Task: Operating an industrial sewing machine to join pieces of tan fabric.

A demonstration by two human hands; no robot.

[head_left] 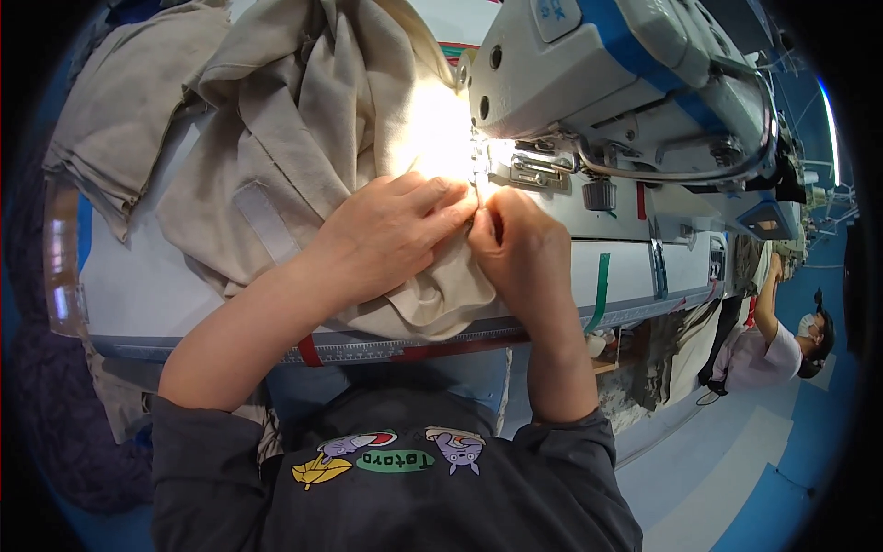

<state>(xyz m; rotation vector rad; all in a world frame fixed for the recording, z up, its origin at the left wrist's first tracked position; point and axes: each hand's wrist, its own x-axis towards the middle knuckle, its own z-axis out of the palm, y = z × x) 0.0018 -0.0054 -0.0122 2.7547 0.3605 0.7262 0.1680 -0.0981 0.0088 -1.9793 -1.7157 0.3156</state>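
Note:
A beige cloth garment (pixel 303 120) lies bunched over the white sewing table (pixel 147 294), running under the head of a white and blue sewing machine (pixel 607 74). My left hand (pixel 391 235) lies flat on the cloth just left of the needle area, fingers pressing it down. My right hand (pixel 520 248) pinches the cloth edge close to the presser foot (pixel 478 175), fingertips meeting those of the left hand. A bright lamp glare hides the needle itself.
More beige fabric (pixel 120 101) is piled at the table's far left. A ruler strip with red tape (pixel 368 350) runs along the front edge. Another person (pixel 782 345) works at a bench on the right, over a blue floor (pixel 736 478).

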